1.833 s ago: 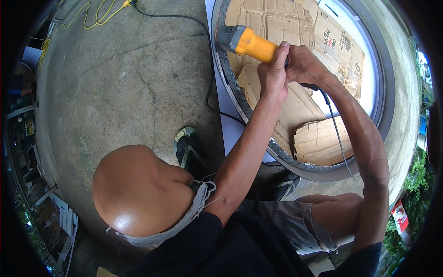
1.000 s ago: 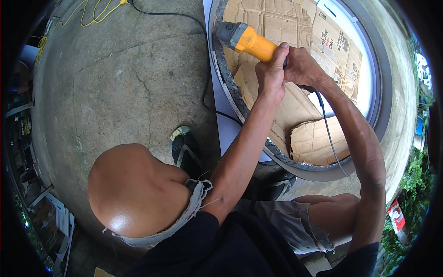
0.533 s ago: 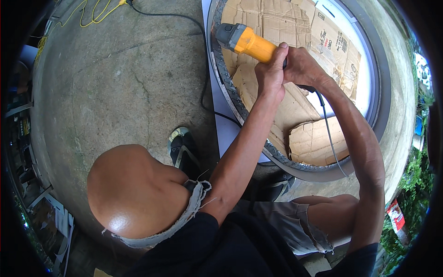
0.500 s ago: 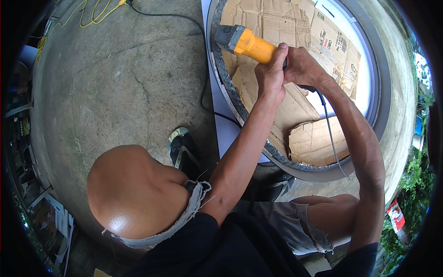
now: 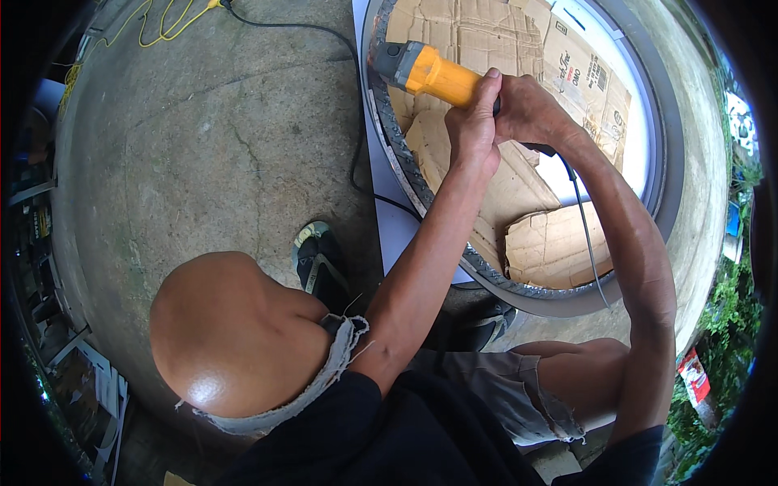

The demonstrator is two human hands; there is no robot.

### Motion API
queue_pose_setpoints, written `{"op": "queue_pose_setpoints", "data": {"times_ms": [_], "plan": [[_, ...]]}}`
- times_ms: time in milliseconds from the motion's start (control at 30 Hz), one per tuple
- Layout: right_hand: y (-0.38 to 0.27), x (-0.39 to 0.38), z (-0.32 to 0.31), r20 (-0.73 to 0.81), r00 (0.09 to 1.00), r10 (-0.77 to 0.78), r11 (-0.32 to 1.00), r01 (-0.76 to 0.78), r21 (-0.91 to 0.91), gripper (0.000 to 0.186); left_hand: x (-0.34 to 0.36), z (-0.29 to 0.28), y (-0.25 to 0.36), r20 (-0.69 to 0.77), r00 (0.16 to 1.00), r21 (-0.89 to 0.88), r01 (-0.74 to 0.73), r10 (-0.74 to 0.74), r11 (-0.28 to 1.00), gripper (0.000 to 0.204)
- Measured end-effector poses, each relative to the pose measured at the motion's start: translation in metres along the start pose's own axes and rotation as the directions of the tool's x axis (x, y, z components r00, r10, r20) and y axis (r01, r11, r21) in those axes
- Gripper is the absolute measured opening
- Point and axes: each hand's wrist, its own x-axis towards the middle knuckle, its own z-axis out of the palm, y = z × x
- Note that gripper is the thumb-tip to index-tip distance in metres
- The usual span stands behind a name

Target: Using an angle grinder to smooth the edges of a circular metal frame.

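Observation:
A yellow angle grinder (image 5: 442, 74) with a dark grey head lies across the left part of a large ring-shaped frame (image 5: 409, 174). Its head rests at the ring's dark, rough inner band; the disc is hidden beneath it. My left hand (image 5: 474, 125) is closed around the near end of the grinder's body, thumb on top. Right beside it, my right hand (image 5: 531, 113) wraps the rear end, its fingers partly hidden. A black cord (image 5: 579, 202) hangs from the back of the tool over the cardboard (image 5: 506, 178) inside the ring.
Under the ring lies a white panel (image 5: 393, 243). The dark cable (image 5: 356, 138) runs along its left edge to a yellow extension cord (image 5: 170, 32) on the concrete floor (image 5: 186, 146). My shoe (image 5: 320, 259) stands near the panel. Plants (image 5: 721, 324) grow at far right.
The grinder and both hands have shifted very slightly up and left in the picture. The grip on the tool is the same.

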Motion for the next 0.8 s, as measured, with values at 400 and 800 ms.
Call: {"op": "queue_pose_setpoints", "data": {"times_ms": [400,800], "plan": [[0.002,0.005,0.005,0.001,1.0,-0.001,1.0,0.001,-0.007,0.046,0.0,0.0,0.006,-0.001,1.0,0.001,0.027,-0.027,1.0,0.04],[0.001,0.002,0.004,0.007,1.0,-0.017,1.0,0.017,0.009,0.046,0.001,-0.002,-0.001,0.003,1.0,-0.01,0.001,-0.001,1.0,0.042]]}}
